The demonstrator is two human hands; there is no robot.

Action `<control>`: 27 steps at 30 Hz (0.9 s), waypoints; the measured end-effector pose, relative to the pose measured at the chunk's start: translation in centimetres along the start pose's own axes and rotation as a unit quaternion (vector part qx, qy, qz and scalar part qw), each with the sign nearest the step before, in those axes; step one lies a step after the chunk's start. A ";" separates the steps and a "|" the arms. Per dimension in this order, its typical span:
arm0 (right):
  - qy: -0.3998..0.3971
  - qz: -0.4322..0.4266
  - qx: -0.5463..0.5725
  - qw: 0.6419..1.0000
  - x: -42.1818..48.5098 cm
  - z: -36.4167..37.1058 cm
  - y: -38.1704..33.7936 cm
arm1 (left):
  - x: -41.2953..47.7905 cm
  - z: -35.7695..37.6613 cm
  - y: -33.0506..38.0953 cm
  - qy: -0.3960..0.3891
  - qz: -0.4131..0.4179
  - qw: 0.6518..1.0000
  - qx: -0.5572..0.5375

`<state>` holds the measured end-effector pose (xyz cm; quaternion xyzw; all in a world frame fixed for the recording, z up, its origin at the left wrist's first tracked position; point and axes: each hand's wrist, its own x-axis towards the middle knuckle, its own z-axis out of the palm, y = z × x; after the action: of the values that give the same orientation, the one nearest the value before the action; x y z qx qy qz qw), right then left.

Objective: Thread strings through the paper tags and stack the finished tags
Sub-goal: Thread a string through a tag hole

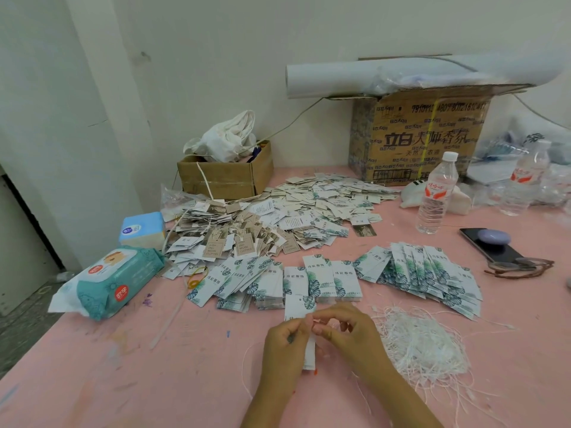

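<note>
Holding a paper tag between both hands near the front edge of the pink bench, the person has its long axis running from the front edge toward the rows of unthreaded tags. The left hand grips the tag's left side with curled fingers. The right hand meets its right side, thumb and forefinger pressed together on what looks like a string end. The hole itself cannot be made out. The tag lies directly between the two sets of fingertips, so the threading push would likely go right to left. Loose strings are heaped just right of the right hand.
</note>
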<state>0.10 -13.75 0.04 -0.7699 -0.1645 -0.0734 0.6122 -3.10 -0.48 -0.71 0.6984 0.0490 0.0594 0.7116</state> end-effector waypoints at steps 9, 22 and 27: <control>0.040 -0.003 0.024 0.999 0.3 0.1 0.2 | 0.2 0.1 -0.1 -0.032 0.012 0.999 0.007; 0.089 -0.024 -0.037 0.995 0.1 0.1 0.8 | 0.6 0.1 -1.0 -0.040 0.012 0.999 -0.035; 0.090 -0.046 -0.066 0.993 0.1 0.1 0.9 | 0.6 0.1 -1.0 -0.052 -0.004 0.998 -0.037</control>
<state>0.48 -13.85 -0.77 -0.7905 -0.1388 -0.1808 0.5685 -2.43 -0.49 -1.74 0.6739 0.0127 0.0220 0.7384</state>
